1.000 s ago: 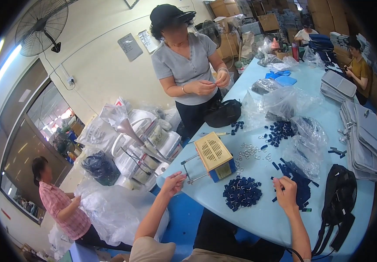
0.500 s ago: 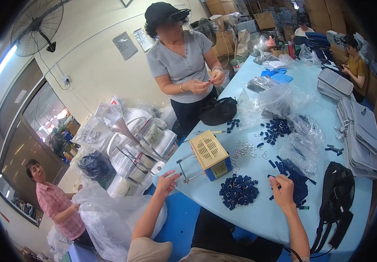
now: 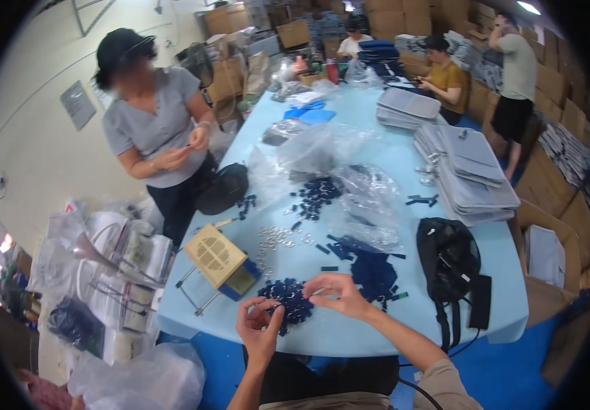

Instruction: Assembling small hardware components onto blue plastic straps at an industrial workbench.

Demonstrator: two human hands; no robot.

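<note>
My left hand [image 3: 261, 329] is raised at the near edge of a pile of small navy fabric loops with metal rings [image 3: 288, 301]. Its thumb and fingers curl together around something too small to make out. From the right, my right hand [image 3: 341, 294] reaches over the pile's right side, fingers stretched toward my left hand, with a gap between thumb and fingertips. Right of the pile lies a heap of cut navy fabric strips [image 3: 373, 273]. Loose metal rings [image 3: 278, 238] are scattered beyond it. A wooden-topped box device [image 3: 216, 256] with a metal rod frame stands at the left.
Clear plastic bags [image 3: 366, 205] and another navy pile [image 3: 319, 198] lie farther up the table. Grey folded covers [image 3: 469, 164] and a black bag [image 3: 447, 256] occupy the right side. A person in grey [image 3: 158, 123] stands at the left edge, handling something small; others are farther back.
My view has swung to the right. Both hands have come together over the navy loop pile: the right from the fabric strips, the left from beside the box device.
</note>
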